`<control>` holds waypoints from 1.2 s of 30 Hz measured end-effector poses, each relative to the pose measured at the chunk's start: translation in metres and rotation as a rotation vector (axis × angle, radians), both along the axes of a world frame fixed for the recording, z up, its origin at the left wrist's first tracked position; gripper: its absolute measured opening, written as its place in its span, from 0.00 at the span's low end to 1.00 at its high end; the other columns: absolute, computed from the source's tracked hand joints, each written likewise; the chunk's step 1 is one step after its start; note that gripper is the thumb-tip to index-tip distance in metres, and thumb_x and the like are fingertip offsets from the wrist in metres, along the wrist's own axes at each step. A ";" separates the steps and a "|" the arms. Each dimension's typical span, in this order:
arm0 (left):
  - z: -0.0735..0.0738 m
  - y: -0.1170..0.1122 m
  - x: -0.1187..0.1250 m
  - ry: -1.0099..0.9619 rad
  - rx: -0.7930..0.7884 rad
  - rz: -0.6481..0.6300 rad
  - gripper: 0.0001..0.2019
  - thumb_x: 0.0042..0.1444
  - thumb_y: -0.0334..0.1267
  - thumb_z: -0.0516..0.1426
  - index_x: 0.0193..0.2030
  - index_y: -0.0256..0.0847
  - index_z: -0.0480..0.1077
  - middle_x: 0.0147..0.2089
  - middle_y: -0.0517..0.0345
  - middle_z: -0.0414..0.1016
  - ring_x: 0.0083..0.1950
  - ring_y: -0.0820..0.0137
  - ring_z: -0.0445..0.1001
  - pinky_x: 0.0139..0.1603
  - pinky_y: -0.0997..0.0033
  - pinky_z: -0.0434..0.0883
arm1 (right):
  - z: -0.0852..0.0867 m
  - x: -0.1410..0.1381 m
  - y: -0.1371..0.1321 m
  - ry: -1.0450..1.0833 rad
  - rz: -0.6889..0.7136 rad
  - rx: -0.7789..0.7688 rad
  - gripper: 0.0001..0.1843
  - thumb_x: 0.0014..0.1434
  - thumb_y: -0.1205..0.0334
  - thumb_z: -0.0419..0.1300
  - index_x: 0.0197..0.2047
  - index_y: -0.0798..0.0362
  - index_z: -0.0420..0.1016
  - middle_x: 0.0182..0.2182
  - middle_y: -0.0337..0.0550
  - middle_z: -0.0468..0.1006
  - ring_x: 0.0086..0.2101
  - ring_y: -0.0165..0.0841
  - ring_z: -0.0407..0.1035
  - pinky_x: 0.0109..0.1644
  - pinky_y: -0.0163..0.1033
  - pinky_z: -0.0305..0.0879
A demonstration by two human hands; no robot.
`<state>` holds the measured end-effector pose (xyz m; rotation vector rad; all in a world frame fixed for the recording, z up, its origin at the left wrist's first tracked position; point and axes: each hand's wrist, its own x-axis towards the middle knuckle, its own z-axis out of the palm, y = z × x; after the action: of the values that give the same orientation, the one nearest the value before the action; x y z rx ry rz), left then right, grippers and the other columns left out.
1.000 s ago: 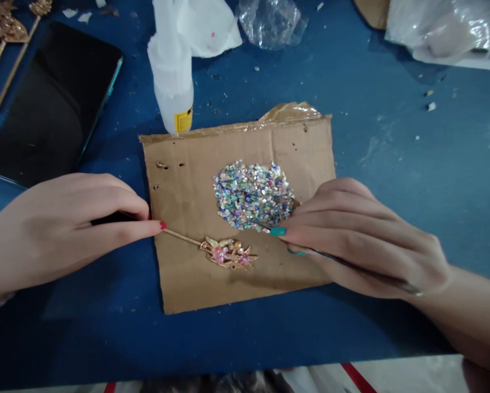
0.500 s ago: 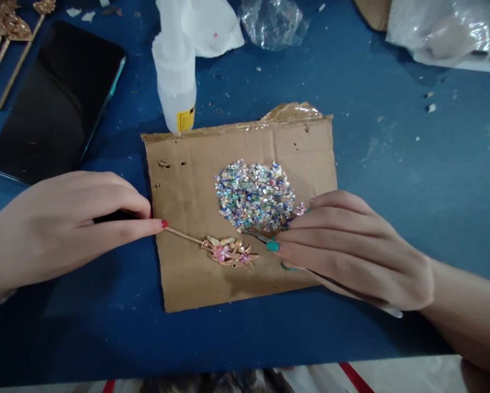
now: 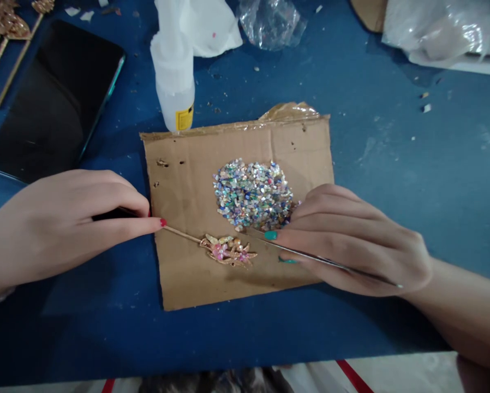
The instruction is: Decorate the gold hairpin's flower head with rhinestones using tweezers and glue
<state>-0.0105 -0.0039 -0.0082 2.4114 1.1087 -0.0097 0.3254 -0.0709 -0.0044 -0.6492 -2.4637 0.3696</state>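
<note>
My left hand [image 3: 85, 218] pinches the end of a thin gold hairpin [image 3: 181, 233] between its fingers. The hairpin's ornamental head [image 3: 228, 251], with pink flowers and gold leaves, rests over the cardboard sheet [image 3: 183, 289]. My right hand [image 3: 359, 240] is closed around slim metal tweezers [image 3: 310, 255], their tips at the lower edge of a pile of small multicoloured chips [image 3: 253, 194]. Whether the tips hold a chip is too small to tell. Part of a pinkish cluster beside the pile is hidden behind my right fingers.
A glue bottle [image 3: 173, 82] stands at the cardboard's back edge. A black phone [image 3: 57, 103] lies at left, near more gold hairpins [image 3: 19, 65]. Behind are a white tissue [image 3: 212, 30], a crumpled clear wrapper [image 3: 269, 24] and a plastic bag [image 3: 445, 33].
My right hand has shifted slightly up and turned, so more of the tweezers' length shows. The tips stay by the pile. My left hand holds the hairpin almost unmoved.
</note>
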 end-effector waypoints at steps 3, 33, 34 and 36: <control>-0.001 0.000 0.001 0.044 -0.025 0.040 0.33 0.57 0.73 0.40 0.32 0.57 0.78 0.34 0.68 0.78 0.36 0.70 0.75 0.37 0.67 0.67 | 0.000 -0.002 0.000 0.003 -0.011 0.018 0.03 0.63 0.73 0.60 0.41 0.63 0.75 0.28 0.49 0.81 0.32 0.34 0.73 0.35 0.41 0.72; 0.001 0.001 0.000 0.021 0.017 -0.009 0.34 0.58 0.72 0.39 0.33 0.55 0.79 0.32 0.65 0.78 0.35 0.70 0.76 0.35 0.68 0.69 | -0.002 0.004 -0.004 -0.020 -0.031 -0.029 0.07 0.63 0.73 0.59 0.44 0.61 0.74 0.33 0.48 0.81 0.36 0.35 0.74 0.37 0.43 0.73; 0.001 0.001 0.000 0.020 0.008 -0.005 0.34 0.58 0.72 0.39 0.34 0.55 0.79 0.32 0.65 0.77 0.35 0.70 0.76 0.35 0.68 0.69 | -0.001 0.005 -0.005 -0.022 -0.030 -0.034 0.07 0.63 0.73 0.58 0.45 0.60 0.74 0.33 0.47 0.81 0.36 0.35 0.74 0.37 0.43 0.73; 0.000 0.002 0.001 0.010 0.002 -0.008 0.35 0.58 0.72 0.38 0.33 0.56 0.79 0.32 0.65 0.77 0.35 0.70 0.75 0.35 0.67 0.69 | -0.001 0.005 -0.004 -0.022 -0.051 -0.042 0.08 0.63 0.74 0.59 0.46 0.59 0.74 0.33 0.46 0.80 0.37 0.35 0.74 0.38 0.43 0.72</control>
<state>-0.0096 -0.0020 -0.0081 2.4200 1.1044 -0.0234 0.3307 -0.0746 -0.0055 -0.7358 -2.4607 0.3972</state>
